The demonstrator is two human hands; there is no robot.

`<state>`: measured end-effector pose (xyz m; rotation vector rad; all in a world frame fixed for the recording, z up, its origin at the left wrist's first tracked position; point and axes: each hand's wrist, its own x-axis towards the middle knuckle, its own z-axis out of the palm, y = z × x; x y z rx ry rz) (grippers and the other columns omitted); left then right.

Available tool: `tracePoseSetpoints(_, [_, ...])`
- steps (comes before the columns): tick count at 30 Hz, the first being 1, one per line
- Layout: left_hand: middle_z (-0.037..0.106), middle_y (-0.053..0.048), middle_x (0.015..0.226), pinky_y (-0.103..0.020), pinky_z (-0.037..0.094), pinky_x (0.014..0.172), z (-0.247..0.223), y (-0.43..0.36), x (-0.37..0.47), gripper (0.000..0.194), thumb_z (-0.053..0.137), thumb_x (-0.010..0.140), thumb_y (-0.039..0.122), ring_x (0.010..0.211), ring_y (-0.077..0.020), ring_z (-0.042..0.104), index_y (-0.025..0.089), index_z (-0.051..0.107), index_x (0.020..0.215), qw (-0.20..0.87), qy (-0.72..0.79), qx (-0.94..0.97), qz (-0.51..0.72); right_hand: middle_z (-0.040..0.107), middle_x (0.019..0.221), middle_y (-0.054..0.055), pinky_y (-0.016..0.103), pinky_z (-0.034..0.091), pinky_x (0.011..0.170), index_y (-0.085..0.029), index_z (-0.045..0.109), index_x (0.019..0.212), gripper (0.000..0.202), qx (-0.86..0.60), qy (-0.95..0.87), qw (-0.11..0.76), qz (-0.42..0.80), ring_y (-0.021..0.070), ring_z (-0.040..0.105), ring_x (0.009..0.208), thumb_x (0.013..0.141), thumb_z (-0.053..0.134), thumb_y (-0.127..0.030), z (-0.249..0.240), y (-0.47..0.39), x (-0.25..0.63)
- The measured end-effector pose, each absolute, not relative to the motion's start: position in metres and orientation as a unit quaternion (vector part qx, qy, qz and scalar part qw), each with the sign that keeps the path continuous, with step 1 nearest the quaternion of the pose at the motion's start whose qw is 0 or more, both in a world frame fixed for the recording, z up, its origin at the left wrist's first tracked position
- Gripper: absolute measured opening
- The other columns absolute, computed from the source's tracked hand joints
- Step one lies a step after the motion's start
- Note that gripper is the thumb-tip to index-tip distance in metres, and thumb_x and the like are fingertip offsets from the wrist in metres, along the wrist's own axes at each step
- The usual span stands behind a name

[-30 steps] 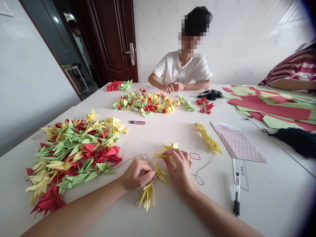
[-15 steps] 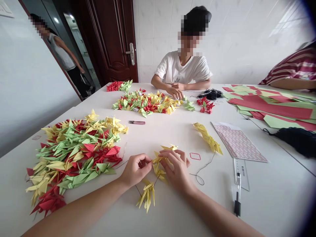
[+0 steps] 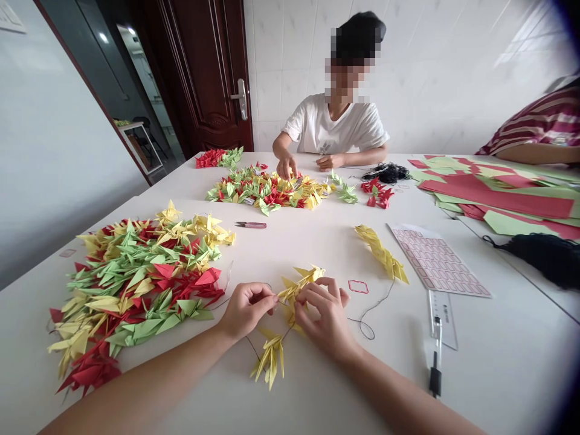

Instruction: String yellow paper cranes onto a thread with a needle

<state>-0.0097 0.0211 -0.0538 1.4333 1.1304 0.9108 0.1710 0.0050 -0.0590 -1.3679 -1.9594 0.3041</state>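
A short string of folded yellow paper cranes [image 3: 302,280] lies between my hands on the white table [image 3: 326,386]. My left hand [image 3: 247,308] is closed in a pinch on the dark thread at the cranes' left end; its fingertips hide the exact grip. My right hand [image 3: 324,311] has its fingers curled on a yellow crane of the string, thumb below and fingers above. Another yellow crane [image 3: 270,357] hangs off on the same thread, nearer me. To the left lies a large pile of red, green and yellow paper cranes [image 3: 145,278].
Thread snips [image 3: 251,225] lie beyond my hands. To the right are a finished-looking yellow crane string [image 3: 380,251], a label sheet [image 3: 437,257], a pen [image 3: 435,356], a ruler [image 3: 446,317], black thread [image 3: 539,257] and paper strips [image 3: 502,193]. Across sits a co-worker [image 3: 338,127] by another crane pile [image 3: 267,190].
My right fingers have lifted and shifted slightly right, showing more of the yellow cranes. My left hand barely moved. The co-worker's hand moved left over the far pile; a person left the doorway.
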Motion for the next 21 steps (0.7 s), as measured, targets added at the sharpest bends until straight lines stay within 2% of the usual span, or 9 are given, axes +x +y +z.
tracePoseSetpoints(5, [0.052, 0.002, 0.058, -0.021, 0.036, 0.054, -0.052, 0.0213, -0.0074, 0.028, 0.055, 0.082, 0.041, 0.056, -0.0105, 0.047, 0.015, 0.06, 0.074, 0.473, 0.518, 0.595, 0.392, 0.061, 0.078, 0.002, 0.037, 0.025, 0.074, -0.021, 0.047, 0.071, 0.019, -0.566, -0.727, 0.357, 0.157, 0.0217, 0.047, 0.09, 0.088, 0.038, -0.021, -0.0624, 0.009, 0.1732])
tracePoseSetpoints(12, [0.051, 0.003, 0.061, -0.022, 0.038, 0.057, -0.0502, 0.0206, -0.0062, 0.03, 0.05, 0.085, 0.044, 0.059, -0.0113, 0.048, 0.016, 0.055, 0.074, 0.448, 0.536, 0.598, 0.393, 0.059, 0.077, 0.001, 0.036, 0.026, 0.073, -0.022, 0.046, 0.072, 0.025, -0.596, -0.689, 0.368, 0.186, 0.0212, 0.048, 0.087, 0.093, 0.034, -0.03, -0.0617, 0.0112, 0.1707])
tracePoseSetpoints(21, [0.05, 0.004, 0.061, -0.021, 0.033, 0.05, -0.0508, 0.0215, -0.0057, 0.03, 0.05, 0.085, 0.045, 0.053, -0.0096, 0.043, 0.017, 0.053, 0.074, 0.449, 0.545, 0.589, 0.393, 0.06, 0.078, 0.001, 0.034, 0.027, 0.071, -0.022, 0.047, 0.073, 0.027, -0.603, -0.687, 0.368, 0.169, 0.0204, 0.048, 0.086, 0.094, 0.033, -0.029, -0.0615, 0.0119, 0.1701])
